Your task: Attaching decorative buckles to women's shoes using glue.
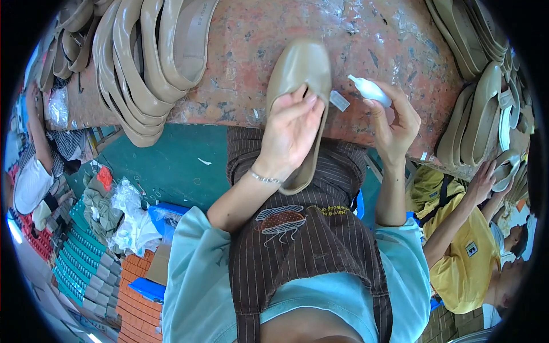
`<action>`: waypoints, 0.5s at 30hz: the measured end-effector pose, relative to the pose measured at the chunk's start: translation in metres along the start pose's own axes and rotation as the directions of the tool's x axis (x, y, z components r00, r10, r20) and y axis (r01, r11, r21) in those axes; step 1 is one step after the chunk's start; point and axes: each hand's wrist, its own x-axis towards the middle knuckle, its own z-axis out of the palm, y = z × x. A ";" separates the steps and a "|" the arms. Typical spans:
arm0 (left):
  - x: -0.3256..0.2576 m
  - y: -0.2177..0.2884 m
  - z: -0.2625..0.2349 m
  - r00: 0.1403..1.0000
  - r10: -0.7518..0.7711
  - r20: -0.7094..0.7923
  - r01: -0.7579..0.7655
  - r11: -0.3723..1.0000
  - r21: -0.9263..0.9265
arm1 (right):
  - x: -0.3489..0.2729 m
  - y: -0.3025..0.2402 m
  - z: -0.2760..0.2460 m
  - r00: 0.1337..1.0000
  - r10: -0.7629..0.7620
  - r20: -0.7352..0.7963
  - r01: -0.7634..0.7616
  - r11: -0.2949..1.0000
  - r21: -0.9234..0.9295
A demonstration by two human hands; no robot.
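The person's left hand is gripping a beige shoe at its opening, palm turned up, with some of the fingers reaching inside (the shoe is hiding their tips, so exactly how they are curling there cannot be told). The shoe is lying with its toe over the worn red table, pointing away from the person, while its heel is sticking out past the near edge, above the striped apron.

The right hand is pinching a small white bottle between thumb and fingers. The narrow tip is aiming toward the shoe but is not touching it, and no drop is showing. A small clear piece is lying on the table between the shoe and the right hand.

As for progress, the shoe is already showing a formed toe, sides and heel, so most of its making is probably done. Whatever the bottle is for seems to be only partway along; whether anything is already sitting on the shoe cannot be told. More beige shoes are standing nested at the left and others are lying at the right; which of these are finished and which are waiting, the view is not showing.
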 end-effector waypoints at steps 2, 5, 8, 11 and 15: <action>-0.014 0.006 -0.008 0.994 0.031 -0.104 -0.015 0.988 0.153 | -0.003 -0.001 0.002 1.000 -0.005 0.025 0.004 1.000 0.020; -0.014 0.004 -0.016 0.988 0.110 -0.109 -0.082 0.968 0.236 | -0.005 -0.002 0.009 0.996 -0.034 0.080 0.032 0.999 0.024; -0.009 -0.005 -0.010 0.972 0.194 -0.130 -0.134 0.920 0.368 | -0.003 -0.008 0.019 0.991 -0.060 0.118 0.058 0.998 0.014; -0.005 -0.011 -0.012 0.955 0.256 -0.151 -0.172 0.890 0.423 | 0.003 -0.013 0.024 0.987 -0.074 0.144 0.076 0.997 -0.009; -0.004 -0.013 -0.006 0.946 0.286 -0.151 -0.191 0.871 0.452 | 0.010 -0.011 0.028 0.960 -0.213 0.182 0.230 0.970 -0.081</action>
